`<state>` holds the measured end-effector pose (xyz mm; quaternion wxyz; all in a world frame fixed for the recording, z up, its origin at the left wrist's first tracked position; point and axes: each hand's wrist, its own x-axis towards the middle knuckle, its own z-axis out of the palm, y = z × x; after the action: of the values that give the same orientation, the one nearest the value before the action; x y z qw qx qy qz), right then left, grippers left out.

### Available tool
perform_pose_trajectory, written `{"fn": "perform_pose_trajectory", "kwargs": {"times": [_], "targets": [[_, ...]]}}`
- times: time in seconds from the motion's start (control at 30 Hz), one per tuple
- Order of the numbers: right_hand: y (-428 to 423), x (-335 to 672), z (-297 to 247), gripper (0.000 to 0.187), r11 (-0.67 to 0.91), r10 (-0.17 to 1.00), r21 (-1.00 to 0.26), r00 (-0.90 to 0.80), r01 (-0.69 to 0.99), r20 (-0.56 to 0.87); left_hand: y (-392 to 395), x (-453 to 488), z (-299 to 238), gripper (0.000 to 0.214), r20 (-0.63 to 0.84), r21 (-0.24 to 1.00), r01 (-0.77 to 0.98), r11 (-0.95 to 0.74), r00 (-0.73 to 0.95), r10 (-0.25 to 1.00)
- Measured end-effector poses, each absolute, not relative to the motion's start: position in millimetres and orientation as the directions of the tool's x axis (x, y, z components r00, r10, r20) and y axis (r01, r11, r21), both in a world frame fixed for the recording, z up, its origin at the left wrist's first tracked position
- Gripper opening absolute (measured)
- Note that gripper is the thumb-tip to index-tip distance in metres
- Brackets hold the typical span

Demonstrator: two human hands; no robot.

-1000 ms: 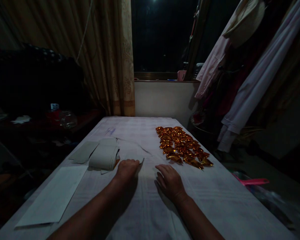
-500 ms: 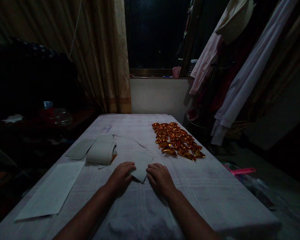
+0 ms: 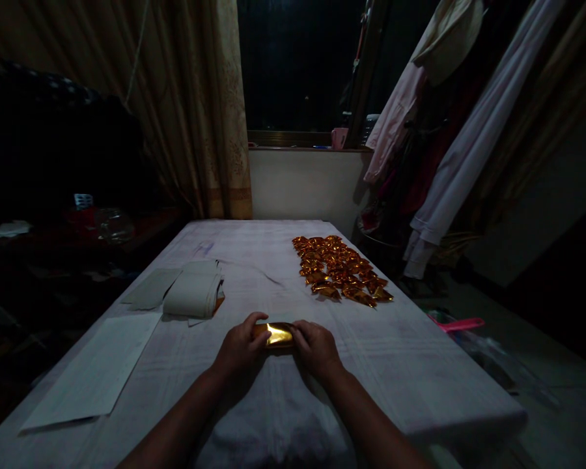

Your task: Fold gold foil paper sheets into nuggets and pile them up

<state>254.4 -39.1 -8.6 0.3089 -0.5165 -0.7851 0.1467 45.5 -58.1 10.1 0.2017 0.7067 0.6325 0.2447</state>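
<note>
Between my hands is a sheet of gold foil paper (image 3: 280,335), curled so that its shiny side faces me. My left hand (image 3: 244,344) grips its left end, thumb in front and fingers behind. The right end is pinched in my right hand (image 3: 316,346). Some of the pale back shows along the top edge. To the left lies a stack of pale paper sheets (image 3: 191,296), bent over, with a bit of gold at its right edge. Several folded gold foil pieces (image 3: 339,270) are grouped toward the table's far right.
A white sheet of paper (image 3: 92,371) lies at the table's left edge. The table wears a pale checked cloth (image 3: 371,365). Clothes (image 3: 449,163) hang at the right, and a pink handle (image 3: 461,324) shows below the table's right side. A pink cup (image 3: 338,138) stands on the windowsill.
The foil paper lay pale side up under my fingers; now it is curled up with its gold side toward me. Both hands have closed on its ends. The view has shifted slightly.
</note>
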Motion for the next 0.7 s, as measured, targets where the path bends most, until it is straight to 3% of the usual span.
{"fn": "perform_pose_trajectory", "kwargs": {"times": [0.13,0.3,0.47,0.7], "targets": [[-34.6,254.3,-1.8,0.018,0.379,0.922,-0.490,-0.275,0.785,0.273,-54.3,48.0,14.5,0.043,0.040,0.597,0.800,-0.051,0.034,0.999],[-20.2,252.1,1.8,0.021,0.363,0.931,-0.478,-0.293,0.800,0.217,-40.8,45.8,19.8,0.023,0.006,0.598,0.798,-0.070,0.083,0.997],[-11.8,252.1,0.9,0.030,0.338,0.940,-0.543,-0.304,0.769,0.154,-27.1,36.0,11.6,0.025,-0.062,0.701,0.712,-0.026,0.098,0.993],[-2.6,260.9,-0.2,0.026,0.185,0.943,-0.792,-0.332,0.582,-0.024,-20.3,24.8,1.9,0.037,-0.215,0.842,0.534,0.082,0.191,0.958]]}}
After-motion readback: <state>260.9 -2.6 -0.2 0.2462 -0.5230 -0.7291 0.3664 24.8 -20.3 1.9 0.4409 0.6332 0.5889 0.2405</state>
